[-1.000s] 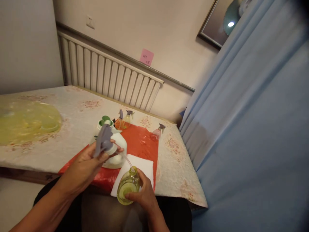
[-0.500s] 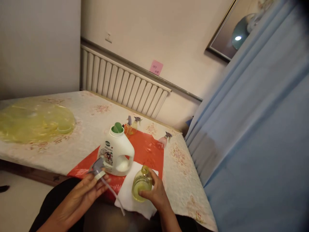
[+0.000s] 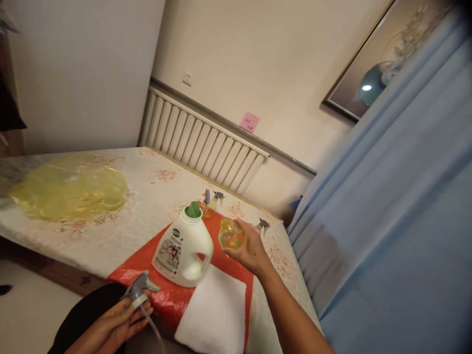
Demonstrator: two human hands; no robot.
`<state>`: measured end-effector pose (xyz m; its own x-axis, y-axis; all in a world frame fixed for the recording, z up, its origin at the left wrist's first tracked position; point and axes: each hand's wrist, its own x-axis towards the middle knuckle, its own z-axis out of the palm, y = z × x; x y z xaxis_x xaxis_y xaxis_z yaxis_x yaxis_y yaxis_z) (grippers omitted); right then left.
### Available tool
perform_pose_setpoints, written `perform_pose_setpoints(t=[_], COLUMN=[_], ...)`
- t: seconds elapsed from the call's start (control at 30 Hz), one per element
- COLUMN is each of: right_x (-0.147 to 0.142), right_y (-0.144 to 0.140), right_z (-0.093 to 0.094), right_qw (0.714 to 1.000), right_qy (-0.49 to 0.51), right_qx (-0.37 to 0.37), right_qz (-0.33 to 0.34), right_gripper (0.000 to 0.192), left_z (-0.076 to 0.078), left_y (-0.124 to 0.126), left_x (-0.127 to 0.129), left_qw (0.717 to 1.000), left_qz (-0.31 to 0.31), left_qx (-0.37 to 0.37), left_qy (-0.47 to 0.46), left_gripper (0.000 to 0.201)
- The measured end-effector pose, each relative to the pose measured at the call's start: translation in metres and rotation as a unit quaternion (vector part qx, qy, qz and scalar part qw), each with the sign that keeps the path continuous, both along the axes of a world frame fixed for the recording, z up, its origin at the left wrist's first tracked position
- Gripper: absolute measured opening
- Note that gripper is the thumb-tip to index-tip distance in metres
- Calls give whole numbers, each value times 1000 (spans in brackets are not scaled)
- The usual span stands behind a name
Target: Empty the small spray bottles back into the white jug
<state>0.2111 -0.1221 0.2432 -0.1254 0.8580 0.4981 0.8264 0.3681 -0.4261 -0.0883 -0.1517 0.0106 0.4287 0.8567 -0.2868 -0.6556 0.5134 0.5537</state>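
My left hand is closed around the collar of a grey spray trigger head, whose clear dip tube hangs down to the right. My right hand grips a transparent yellowish spray bottle with no head on it, raised and tilted so its neck points toward me. Between the hands stands a large white detergent jug with a green spout in its open mouth. Below the raised bottle, a folded white cloth lies on a red plastic sheet.
Behind the jug stand two spray bottles; another trigger head shows past my right hand. A yellow plastic bag lies on the left of the flowered bed cover. A radiator runs along the wall; a blue curtain hangs at right.
My right hand has lifted the bottle off the white cloth, up and away from me, and tilted it. My left hand has moved slightly down and left with the trigger head. The view has shifted.
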Motion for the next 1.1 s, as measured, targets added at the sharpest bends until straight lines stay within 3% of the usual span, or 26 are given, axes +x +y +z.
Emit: perform_pose_setpoints(t=[0.2, 0.3, 0.43, 0.7, 1.1], right_x=[-19, -25, -31, -43, -51], right_y=[28, 40, 51, 62, 66], right_z=[28, 36, 44, 53, 53], right_qw=[989, 979, 964, 930, 913], right_qy=[-139, -196, -262, -367, -407], right_qx=[30, 39, 45, 30, 23], right_qz=[30, 34, 24, 8, 10], right_gripper=[63, 63, 64, 64, 63], left_z=[-36, -45, -46, -42, -37], left_y=[12, 16, 19, 17, 19], left_x=[-5, -7, -9, -8, -8], left_qw=[998, 997, 993, 996, 994], left_qz=[-1, -2, -17, 1, -11], left_qx=[-8, -10, -20, -27, -24], left_qy=[-57, -75, -112, -90, -104], left_gripper=[21, 21, 21, 20, 17])
